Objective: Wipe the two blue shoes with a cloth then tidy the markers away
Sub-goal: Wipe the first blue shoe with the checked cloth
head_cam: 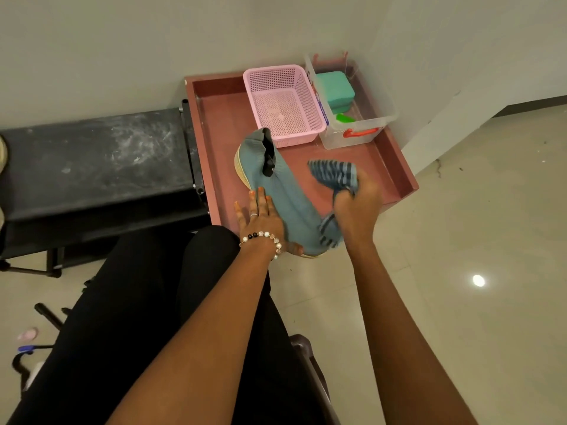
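Note:
A blue knit shoe with a pale sole and a black heel tab lies in the pink-brown tray, toe pointing toward me. My left hand grips the shoe's near side, thumb under the toe and fingers spread flat on its left flank. My right hand is shut on a blue striped cloth, which touches the shoe's toe at the right. Only one shoe shows. No markers are visible.
An empty pink mesh basket and a clear plastic box holding a green block stand at the tray's back. A black folding rack sits left of the tray. Walls close the back and right. My legs are below.

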Demonstrator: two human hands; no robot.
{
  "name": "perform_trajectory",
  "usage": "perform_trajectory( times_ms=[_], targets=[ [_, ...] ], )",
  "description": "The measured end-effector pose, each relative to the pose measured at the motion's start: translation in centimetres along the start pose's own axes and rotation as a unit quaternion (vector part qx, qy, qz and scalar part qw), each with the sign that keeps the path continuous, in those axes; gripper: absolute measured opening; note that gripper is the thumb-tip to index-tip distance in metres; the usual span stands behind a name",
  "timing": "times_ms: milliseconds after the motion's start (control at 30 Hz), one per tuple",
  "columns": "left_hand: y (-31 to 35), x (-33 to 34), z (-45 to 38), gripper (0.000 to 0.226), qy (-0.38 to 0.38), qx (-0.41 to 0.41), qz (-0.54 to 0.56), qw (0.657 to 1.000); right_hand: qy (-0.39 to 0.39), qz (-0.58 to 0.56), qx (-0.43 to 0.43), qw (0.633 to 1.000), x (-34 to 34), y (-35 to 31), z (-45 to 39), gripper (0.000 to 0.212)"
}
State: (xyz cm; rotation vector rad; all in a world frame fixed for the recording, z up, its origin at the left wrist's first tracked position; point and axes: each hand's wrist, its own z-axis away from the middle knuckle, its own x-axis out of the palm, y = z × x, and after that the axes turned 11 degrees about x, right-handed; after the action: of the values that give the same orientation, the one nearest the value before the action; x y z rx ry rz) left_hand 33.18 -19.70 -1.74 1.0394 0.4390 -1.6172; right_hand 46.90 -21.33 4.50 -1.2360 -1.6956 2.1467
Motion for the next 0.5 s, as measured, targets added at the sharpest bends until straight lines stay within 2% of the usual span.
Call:
perform_trajectory(
  times_ms=[67,100,133,200,233,267,333,500],
  targets=[
    [0.2,-0.3,0.0,0.132,0.024,0.045,0.018,0.999,0.014,0.049,-0.118,0.992,1.8,-0.6,-0.9,0.035],
    [0.3,-0.3,-0.2,0.125,0.04,0.075,0.031,0.996,-0.03,0.117,-0.186,0.975,2.6,-0.4,-1.4,0.036],
    [0.4,-0.2,-0.4,0.117,0.053,0.101,0.04,0.993,-0.106,0.204,-0.235,0.945,3.5,0.3,-1.8,0.041],
    [0.3,0.1,-0.8,0.103,0.054,0.117,0.048,0.991,-0.267,0.404,-0.256,0.837,4.7,2.1,-1.0,0.065],
    [0.1,0.3,-0.9,0.099,0.04,0.105,0.048,0.992,-0.3,0.457,-0.257,0.797,4.8,3.1,-0.2,0.072],
    [-0.1,0.5,-1.1,0.097,0.024,0.088,0.042,0.995,-0.3,0.475,-0.266,0.784,4.7,4.0,0.6,0.073],
    [-0.2,1.0,-1.2,0.095,0.005,0.063,0.018,0.998,-0.262,0.485,-0.288,0.783,3.6,5.2,1.6,0.067],
    [0.1,1.1,-1.1,0.083,0.005,0.042,-0.009,0.999,-0.256,0.582,-0.244,0.732,0.6,6.5,2.8,0.057]
  ],
)
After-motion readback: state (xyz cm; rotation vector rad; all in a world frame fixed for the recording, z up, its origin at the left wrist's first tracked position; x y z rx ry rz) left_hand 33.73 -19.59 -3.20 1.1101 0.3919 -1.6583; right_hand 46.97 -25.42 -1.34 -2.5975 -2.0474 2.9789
